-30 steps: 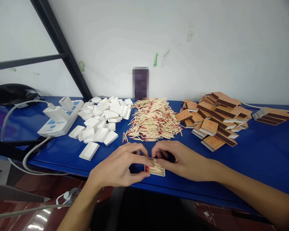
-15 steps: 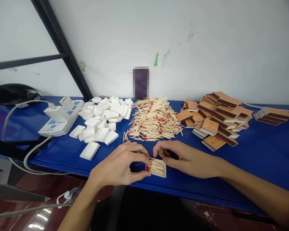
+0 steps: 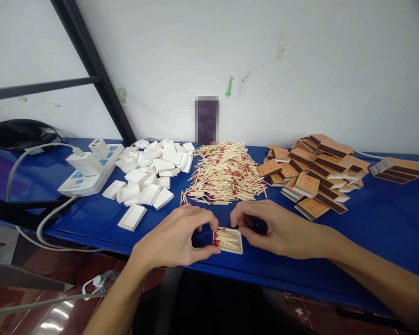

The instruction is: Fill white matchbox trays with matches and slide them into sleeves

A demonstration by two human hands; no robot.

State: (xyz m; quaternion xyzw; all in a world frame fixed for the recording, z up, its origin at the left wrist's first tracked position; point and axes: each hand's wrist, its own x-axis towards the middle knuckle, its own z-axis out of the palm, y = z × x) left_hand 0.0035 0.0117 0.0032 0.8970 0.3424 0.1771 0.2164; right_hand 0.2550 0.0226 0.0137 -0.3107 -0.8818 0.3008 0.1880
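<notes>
A small white matchbox tray (image 3: 228, 240) full of red-tipped matches lies near the front edge of the blue table (image 3: 370, 232). My left hand (image 3: 174, 237) pinches the tray's left end between thumb and fingers. My right hand (image 3: 275, 228) curls around the tray's right end, fingertips touching its far corner. Just behind the hands lies a loose heap of matches (image 3: 223, 174).
Empty white trays (image 3: 150, 172) are piled at the left, beside a white power strip (image 3: 89, 170) with plugs and grey cables. Orange-brown matchbox sleeves (image 3: 314, 172) are heaped at the right, with a few more (image 3: 398, 168) further right. A black slanted frame bar (image 3: 101, 79) leans against the wall.
My right hand has slid off the top of the tray to its right end, so the matches now show fully. The left hand has kept its grip.
</notes>
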